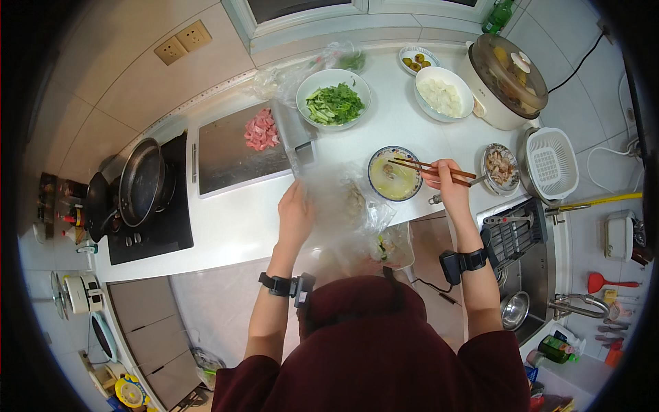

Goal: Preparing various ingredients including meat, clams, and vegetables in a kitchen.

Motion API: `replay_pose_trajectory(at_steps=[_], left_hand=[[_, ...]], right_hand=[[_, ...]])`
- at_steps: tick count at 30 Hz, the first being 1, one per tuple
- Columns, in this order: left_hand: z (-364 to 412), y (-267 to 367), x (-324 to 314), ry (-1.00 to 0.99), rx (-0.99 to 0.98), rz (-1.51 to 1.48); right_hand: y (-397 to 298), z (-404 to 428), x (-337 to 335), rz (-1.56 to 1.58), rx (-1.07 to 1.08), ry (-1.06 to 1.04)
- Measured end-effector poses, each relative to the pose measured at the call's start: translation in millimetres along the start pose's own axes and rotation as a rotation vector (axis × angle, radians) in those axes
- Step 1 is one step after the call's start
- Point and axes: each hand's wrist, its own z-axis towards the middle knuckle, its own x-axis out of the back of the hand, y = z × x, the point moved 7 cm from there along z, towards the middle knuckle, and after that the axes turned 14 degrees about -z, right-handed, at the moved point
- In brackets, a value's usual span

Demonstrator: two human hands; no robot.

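In my right hand [447, 181] is a pair of wooden chopsticks [432, 170], their tips over a patterned bowl [375, 177] of pale yellow liquid with a small brown lump in it. A metal-handled utensil [437, 198] lies beneath that hand. My left hand [295, 210] is near the counter's front edge, beside the lower end of a cleaver-like metal blade [289, 126]; a blurred patch hides its fingertips, so its grip cannot be told. Close to it, a clear plastic bag [380, 208] is partly blurred. Pink cut meat [261, 130] lies on a cutting board [221, 149].
Behind are bowls of chopped greens [334, 105] and white pieces [440, 95], and a lidded electric cooker [494, 87]. A bowl of brown pieces [500, 167] and a white colander [551, 162] stand right, above the sink [530, 268]. A frying pan [141, 183] sits on the hob at left.
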Motion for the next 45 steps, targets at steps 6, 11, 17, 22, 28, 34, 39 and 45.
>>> replay_pose_trajectory(at_steps=[6, 11, 17, 22, 28, 34, 39, 45], left_hand=[[0.0, -1.0, -2.9, 0.003, -0.027, 0.015], [-2.4, -8.4, -6.0, -0.015, -0.030, 0.051], [-3.2, -8.1, -6.9, -0.015, -0.034, 0.048], [1.7, -4.5, -4.4, -0.005, -0.046, 0.005], [7.2, -0.8, -10.5, -0.109, 0.060, -0.053], [2.7, -7.5, -6.5, -0.084, 0.079, -0.024], [-1.3, -6.1, -7.9, -0.020, -0.022, 0.005], [1.0, -5.5, -10.6, -0.043, -0.008, -0.013]], right_hand=[[21.8, 9.8, -18.3, 0.000, -0.021, 0.004], [17.5, 5.8, -12.4, 0.034, 0.021, 0.002], [1.7, -6.5, 9.7, 0.003, 0.002, 0.041], [-23.7, -20.8, 4.5, 0.056, 0.008, 0.012], [-47.2, -56.1, -56.4, 0.083, -0.024, -0.311], [-38.0, -35.4, -1.6, -0.004, 0.012, -0.082], [32.0, -29.8, -9.2, -0.082, -0.148, -0.180], [14.9, -32.6, -35.9, -0.017, 0.082, -0.083]])
